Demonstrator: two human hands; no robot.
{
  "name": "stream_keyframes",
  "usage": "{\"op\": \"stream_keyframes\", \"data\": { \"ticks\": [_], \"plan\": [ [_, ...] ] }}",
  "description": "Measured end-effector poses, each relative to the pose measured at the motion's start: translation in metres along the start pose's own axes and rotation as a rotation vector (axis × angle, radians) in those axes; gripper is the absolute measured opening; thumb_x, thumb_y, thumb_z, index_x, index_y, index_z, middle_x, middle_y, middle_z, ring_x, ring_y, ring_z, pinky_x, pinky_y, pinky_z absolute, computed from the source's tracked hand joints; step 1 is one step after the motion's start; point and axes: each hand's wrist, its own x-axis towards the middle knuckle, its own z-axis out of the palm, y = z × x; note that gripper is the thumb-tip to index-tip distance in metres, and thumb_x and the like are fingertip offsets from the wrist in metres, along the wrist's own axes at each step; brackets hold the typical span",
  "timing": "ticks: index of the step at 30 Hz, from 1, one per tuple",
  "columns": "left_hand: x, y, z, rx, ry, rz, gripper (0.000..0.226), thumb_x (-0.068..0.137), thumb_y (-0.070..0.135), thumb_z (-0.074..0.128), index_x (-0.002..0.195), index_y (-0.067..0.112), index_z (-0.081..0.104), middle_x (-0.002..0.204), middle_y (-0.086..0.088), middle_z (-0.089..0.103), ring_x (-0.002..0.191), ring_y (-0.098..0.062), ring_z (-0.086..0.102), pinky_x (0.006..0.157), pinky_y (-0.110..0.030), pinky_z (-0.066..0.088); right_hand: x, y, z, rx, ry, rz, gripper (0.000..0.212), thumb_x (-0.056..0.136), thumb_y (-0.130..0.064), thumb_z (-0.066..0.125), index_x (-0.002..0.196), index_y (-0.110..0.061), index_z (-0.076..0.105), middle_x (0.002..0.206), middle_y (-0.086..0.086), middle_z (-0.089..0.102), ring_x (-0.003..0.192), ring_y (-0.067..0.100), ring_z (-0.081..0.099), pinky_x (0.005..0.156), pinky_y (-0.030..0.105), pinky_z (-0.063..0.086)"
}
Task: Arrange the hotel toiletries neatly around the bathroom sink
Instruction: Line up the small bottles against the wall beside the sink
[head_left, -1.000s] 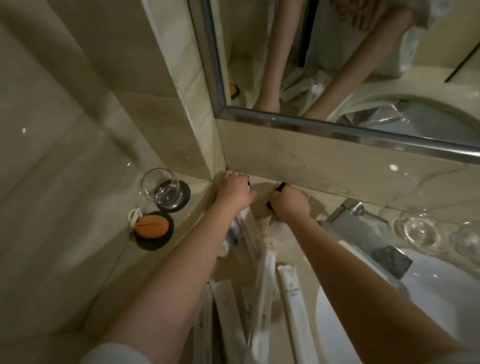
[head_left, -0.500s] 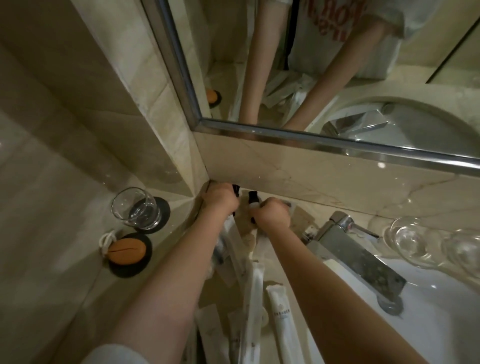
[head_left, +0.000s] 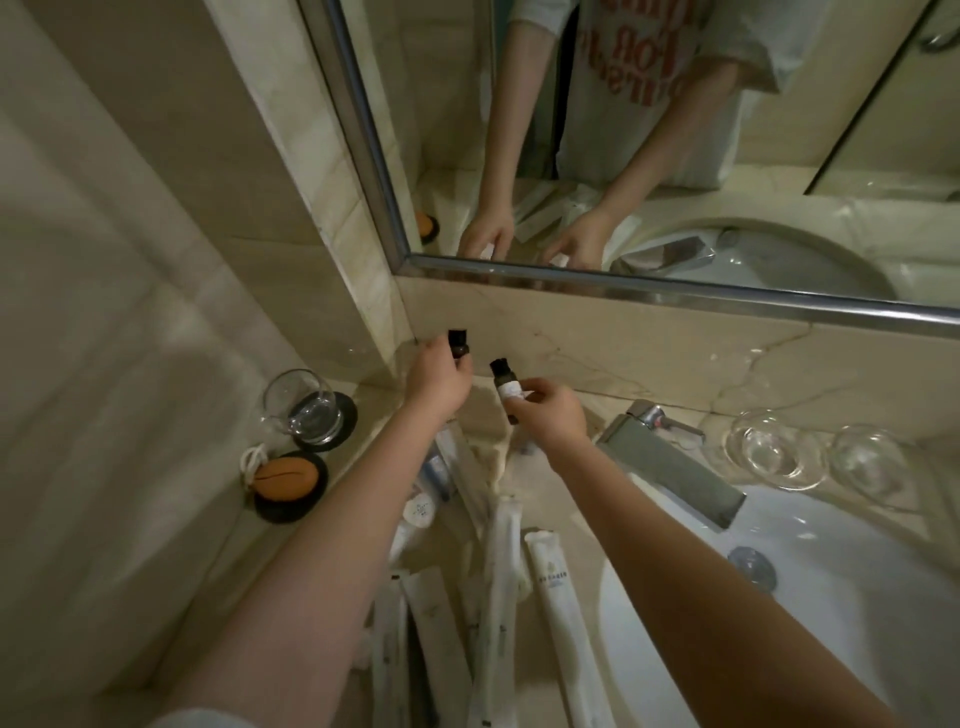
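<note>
My left hand (head_left: 439, 376) grips a small dark bottle (head_left: 95, 343) whose black cap sticks up above my fingers, close to the back corner under the mirror. My right hand (head_left: 550, 415) holds a second small dark bottle with a white label (head_left: 505, 387), tilted, a little above the counter. Below my hands, several white wrapped toiletry packets (head_left: 558, 613) lie in a loose pile on the marble counter (head_left: 649, 374), left of the white sink (head_left: 831, 597).
A drinking glass (head_left: 304, 405) stands on a dark coaster at the left, with an orange oval object (head_left: 285, 478) on another coaster in front. The chrome faucet (head_left: 670, 457) juts over the sink. Two upturned glasses (head_left: 774, 454) sit at the right. The mirror frame (head_left: 675, 296) runs above.
Both hands have lifted up from the counter corner, each bringing up a small dark bottle; the view has tilted upward toward the mirror.
</note>
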Motion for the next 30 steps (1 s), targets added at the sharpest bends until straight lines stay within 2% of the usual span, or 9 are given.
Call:
{"op": "stream_keyframes", "data": {
  "ticks": [3, 7, 10, 13, 16, 19, 22, 26, 30],
  "plan": [
    [-0.025, 0.004, -0.013, -0.09, 0.039, 0.042, 0.038, 0.093, 0.024, 0.048, 0.129, 0.012, 0.046, 0.126, -0.012, 0.053, 0.112, -0.028, 0.057, 0.094, -0.044, 0.051, -0.024, 0.001, -0.012, 0.064, -0.022, -0.045, 0.033, 0.077, -0.023, 0.067, 0.11, -0.016, 0.067, 0.081, 0.003, 0.069, 0.079, 0.023, 0.068, 0.076, 0.041, 0.055],
    [-0.063, 0.007, -0.031, -0.217, 0.059, 0.11, 0.037, 0.095, 0.021, 0.046, 0.129, 0.009, 0.044, 0.127, -0.012, 0.052, 0.112, -0.025, 0.054, 0.096, -0.039, 0.047, -0.063, 0.002, -0.034, 0.178, -0.052, -0.119, 0.02, 0.08, -0.013, 0.066, 0.1, -0.017, 0.067, 0.075, 0.002, 0.062, 0.072, 0.018, 0.059, 0.069, 0.033, 0.049],
    [-0.098, 0.009, -0.039, -0.35, 0.063, 0.164, 0.029, 0.094, 0.016, 0.045, 0.122, 0.009, 0.048, 0.113, -0.007, 0.055, 0.1, -0.019, 0.052, 0.086, -0.031, 0.043, -0.094, 0.006, -0.052, 0.316, -0.106, -0.158, 0.019, 0.083, -0.005, 0.064, 0.098, -0.016, 0.064, 0.082, 0.007, 0.064, 0.08, 0.022, 0.063, 0.079, 0.033, 0.053],
    [-0.133, 0.015, -0.037, -0.451, 0.017, 0.159, 0.025, 0.094, 0.017, 0.046, 0.118, 0.012, 0.05, 0.102, -0.003, 0.056, 0.096, -0.021, 0.055, 0.082, -0.033, 0.047, -0.123, 0.017, -0.074, 0.418, -0.159, -0.155, 0.02, 0.082, 0.0, 0.065, 0.096, -0.015, 0.063, 0.085, 0.004, 0.064, 0.083, 0.02, 0.064, 0.072, 0.021, 0.055],
    [-0.164, 0.026, -0.027, -0.541, -0.056, 0.183, 0.018, 0.094, 0.014, 0.046, 0.111, 0.016, 0.051, 0.089, 0.005, 0.056, 0.083, -0.01, 0.052, 0.068, -0.018, 0.042, -0.147, 0.034, -0.1, 0.477, -0.217, -0.163, 0.019, 0.084, 0.002, 0.062, 0.099, -0.01, 0.063, 0.087, 0.006, 0.065, 0.075, 0.012, 0.066, 0.07, 0.016, 0.056],
    [-0.189, 0.038, -0.012, -0.622, -0.161, 0.192, 0.017, 0.093, 0.012, 0.046, 0.108, 0.018, 0.052, 0.089, 0.007, 0.056, 0.084, -0.009, 0.053, 0.076, -0.023, 0.044, -0.165, 0.056, -0.127, 0.503, -0.247, -0.176, 0.021, 0.088, 0.001, 0.056, 0.109, 0.0, 0.06, 0.093, 0.011, 0.065, 0.077, 0.011, 0.067, 0.082, 0.023, 0.057],
    [-0.212, 0.058, 0.005, -0.705, -0.277, 0.185, 0.018, 0.093, 0.008, 0.044, 0.095, 0.024, 0.053, 0.089, -0.004, 0.057, 0.086, -0.017, 0.055, 0.082, -0.034, 0.047, -0.181, 0.076, -0.156, 0.579, -0.222, -0.176, 0.019, 0.089, 0.006, 0.053, 0.103, -0.007, 0.056, 0.092, 0.01, 0.065, 0.081, 0.017, 0.065, 0.081, 0.024, 0.056],
    [-0.237, 0.096, 0.03, -0.867, -0.418, 0.142, 0.024, 0.094, 0.001, 0.037, 0.095, 0.018, 0.054, 0.077, -0.002, 0.057, 0.062, -0.009, 0.061, 0.06, -0.023, 0.047, -0.198, 0.102, -0.2, 0.565, -0.122, -0.193, 0.034, 0.087, 0.008, 0.055, 0.112, -0.016, 0.057, 0.095, 0.008, 0.063, 0.087, 0.021, 0.064, 0.088, 0.03, 0.054],
    [-0.254, 0.127, 0.068, -0.886, -0.529, 0.138, 0.016, 0.095, 0.008, 0.041, 0.088, 0.016, 0.053, 0.069, -0.002, 0.051, 0.06, -0.015, 0.049, 0.061, -0.029, 0.04, -0.203, 0.125, -0.247, 0.462, -0.003, -0.16, 0.031, 0.087, 0.004, 0.055, 0.097, -0.025, 0.06, 0.087, 0.009, 0.053, 0.081, 0.017, 0.056, 0.074, 0.025, 0.048]
  ]
}}
